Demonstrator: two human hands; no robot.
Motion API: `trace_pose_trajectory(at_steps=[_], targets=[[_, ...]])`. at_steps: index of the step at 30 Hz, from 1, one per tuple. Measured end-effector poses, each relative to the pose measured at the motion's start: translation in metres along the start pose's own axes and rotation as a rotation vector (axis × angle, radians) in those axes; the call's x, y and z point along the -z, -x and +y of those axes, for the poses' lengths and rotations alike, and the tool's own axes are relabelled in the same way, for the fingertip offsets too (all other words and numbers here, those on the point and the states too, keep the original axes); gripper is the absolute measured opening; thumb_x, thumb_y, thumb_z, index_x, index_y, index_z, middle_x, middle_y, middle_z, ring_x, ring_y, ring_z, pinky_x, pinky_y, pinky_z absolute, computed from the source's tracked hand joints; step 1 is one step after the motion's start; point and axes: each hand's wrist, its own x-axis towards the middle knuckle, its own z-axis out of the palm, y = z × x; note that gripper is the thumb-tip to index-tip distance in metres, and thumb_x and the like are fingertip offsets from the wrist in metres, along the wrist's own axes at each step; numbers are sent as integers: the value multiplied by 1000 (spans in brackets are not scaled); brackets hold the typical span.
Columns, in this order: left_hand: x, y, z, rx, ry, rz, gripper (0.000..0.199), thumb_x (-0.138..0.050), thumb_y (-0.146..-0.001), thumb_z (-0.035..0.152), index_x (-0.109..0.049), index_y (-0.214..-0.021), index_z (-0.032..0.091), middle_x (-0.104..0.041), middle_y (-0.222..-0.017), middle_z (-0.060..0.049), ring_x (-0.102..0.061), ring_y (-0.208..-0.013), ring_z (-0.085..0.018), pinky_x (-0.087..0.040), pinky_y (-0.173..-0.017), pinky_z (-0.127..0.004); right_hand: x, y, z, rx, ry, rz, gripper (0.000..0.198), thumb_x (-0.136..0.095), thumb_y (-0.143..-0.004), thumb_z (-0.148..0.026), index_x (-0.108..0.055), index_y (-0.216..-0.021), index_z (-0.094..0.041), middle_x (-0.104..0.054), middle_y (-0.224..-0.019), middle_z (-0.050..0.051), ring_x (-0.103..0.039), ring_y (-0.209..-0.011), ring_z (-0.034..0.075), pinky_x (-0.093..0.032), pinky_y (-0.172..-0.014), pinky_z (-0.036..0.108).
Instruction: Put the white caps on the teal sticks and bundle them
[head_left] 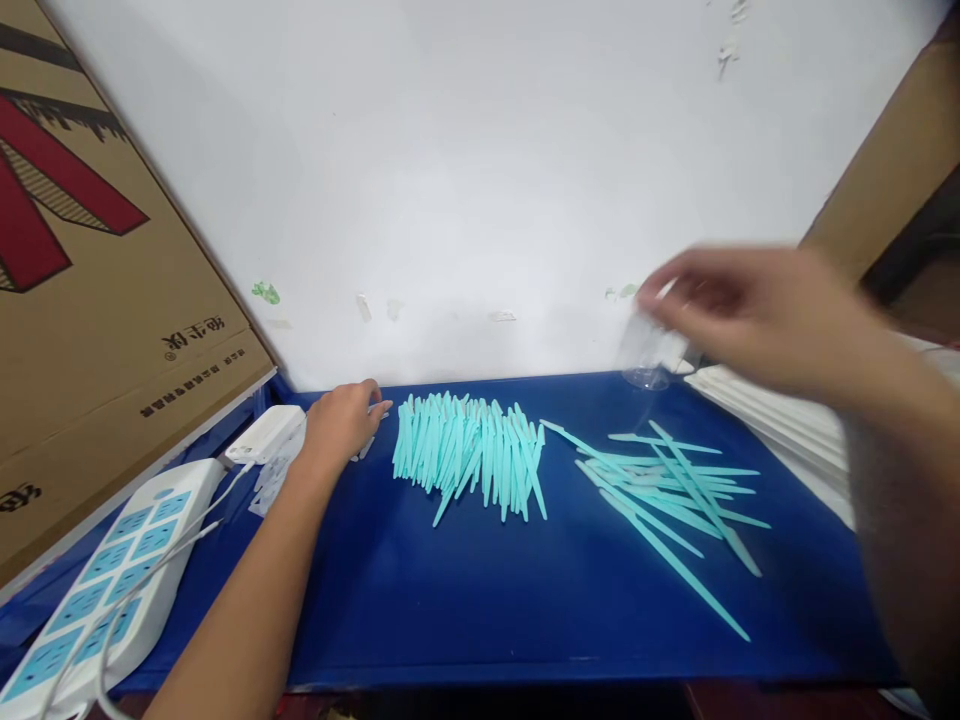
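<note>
My left hand rests low over the table's back left, beside small translucent pieces. Its fingers are curved with a gap between the tips, and nothing shows in the gap. Blurred by motion, my right hand hangs in the air above a clear plastic cup. The fingers there are curled together around a whitish bit too smeared to name. Thin turquoise sticks with tapered ends lie between the hands: a dense row in the middle and a loose, crossed heap to the right.
A white power strip with cables and a white charger-like block lie left on the blue table. Clear plastic bags sit beside the block. A cardboard box stands left; white stacked panels lie right. A white wall is behind.
</note>
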Motion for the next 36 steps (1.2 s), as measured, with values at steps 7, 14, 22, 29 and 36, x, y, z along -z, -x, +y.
trace_pose_trajectory(at_steps=[7,14,22,29,36], targets=[[2,9,35,-128,87,191,33,-40,-102,46,-64,-111,24,-75,-102,-8,-68,-92,-27,-41,-68,-33,-102,-4,-2,88,-187,-549,44,-60,-89,-59,-76,-87,-18,-76,-86,9,-67,-72,21,-44,-61,30],[-1,14,47,-217,143,307,33,-40,-103,44,-66,-106,23,-72,-90,-7,-65,-86,-25,-38,-66,-33,-131,12,-11,41,-139,-664,35,-60,-89,-54,-68,-84,-20,-73,-80,7,-64,-66,21,-36,-52,29],[-8,15,53,-322,210,455,24,-49,-101,36,-68,-99,22,-65,-73,-3,-61,-73,-21,-36,-63,-32,-114,-4,27,65,-167,-442,35,-37,-101,-36,-63,-88,-18,-72,-85,10,-65,-76,23,-43,-67,30],[-10,17,59,-361,278,437,21,-52,-100,33,-69,-100,22,-64,-72,-1,-61,-71,-19,-38,-62,-31,-106,2,67,-21,-152,-648,38,-51,-91,-50,-70,-96,-18,-72,-100,13,-67,-89,29,-49,-74,35],[-10,17,61,-368,288,444,21,-53,-99,33,-70,-99,21,-63,-71,-1,-61,-69,-19,-38,-62,-30,-120,4,74,-41,-147,-813,40,-69,-76,-57,-74,-87,-19,-71,-92,10,-66,-82,28,-44,-66,34]])
